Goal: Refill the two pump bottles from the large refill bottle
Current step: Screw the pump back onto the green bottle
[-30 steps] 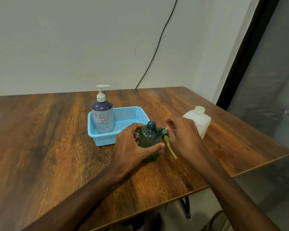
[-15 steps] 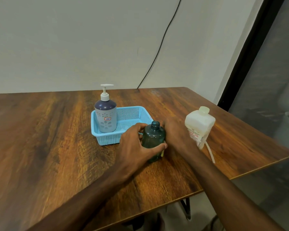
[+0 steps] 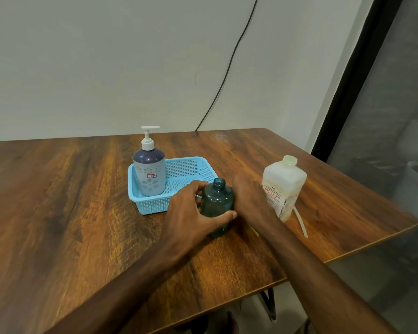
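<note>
A small teal bottle [image 3: 217, 201], its pump removed and its neck open, is held upright on the table [image 3: 58, 201] just in front of a blue basket [image 3: 152, 206]. It is wrapped by the grip of the left hand [image 3: 191, 213], with the thumb laid across the front and the fingers curled round the far side. The right hand [image 3: 249, 198] is set close against the bottle's other side, back to the camera, and whether its grip is wide, narrow or closed on anything cannot be told (the fingers are hidden and blurred). The large white refill bottle [image 3: 284, 186] is seen uncapped just to the right of that hand, with a pale tube [image 3: 299, 220] lying by its base. The second pump bottle [image 3: 150, 174], purple and grey, is left standing in the basket's left corner with its pump fitted. The work is judged to be at an early stage. One bottle and the refill have been opened, but nothing is being poured and no fill level can be read in the teal bottle. The second bottle is yet to be opened, filled and closed.
</note>
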Tool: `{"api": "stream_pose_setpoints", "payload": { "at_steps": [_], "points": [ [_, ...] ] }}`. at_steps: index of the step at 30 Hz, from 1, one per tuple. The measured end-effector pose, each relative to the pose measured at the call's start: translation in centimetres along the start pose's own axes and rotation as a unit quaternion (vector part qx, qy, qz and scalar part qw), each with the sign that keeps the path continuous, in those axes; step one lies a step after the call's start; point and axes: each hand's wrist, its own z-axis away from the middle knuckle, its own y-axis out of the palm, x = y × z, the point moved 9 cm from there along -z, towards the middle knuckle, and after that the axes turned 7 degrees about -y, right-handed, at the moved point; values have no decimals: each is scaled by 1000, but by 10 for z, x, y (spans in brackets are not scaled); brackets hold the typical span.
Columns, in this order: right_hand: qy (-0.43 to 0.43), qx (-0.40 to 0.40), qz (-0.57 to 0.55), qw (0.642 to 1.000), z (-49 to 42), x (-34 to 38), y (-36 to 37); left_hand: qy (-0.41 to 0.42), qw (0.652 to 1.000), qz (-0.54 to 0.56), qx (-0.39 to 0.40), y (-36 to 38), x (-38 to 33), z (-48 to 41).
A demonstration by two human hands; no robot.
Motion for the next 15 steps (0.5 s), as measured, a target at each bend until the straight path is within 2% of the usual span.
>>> {"api": "stream_pose_setpoints", "payload": {
  "at_steps": [3,6,10,15],
  "points": [
    [17,-38,-40,998,2,-3,-7,0,1000,0,0,-1,-1,0],
    [25,-141,-86,986,14,-1,-33,5,1000,-6,-1,0,-1,-1],
    [-57,-282,-183,940,43,25,-87,2,1000,-14,-1,1,1,0],
    [-130,-329,-336,873,69,54,-145,-3,1000,-8,11,3,3,0]
  ]
}}
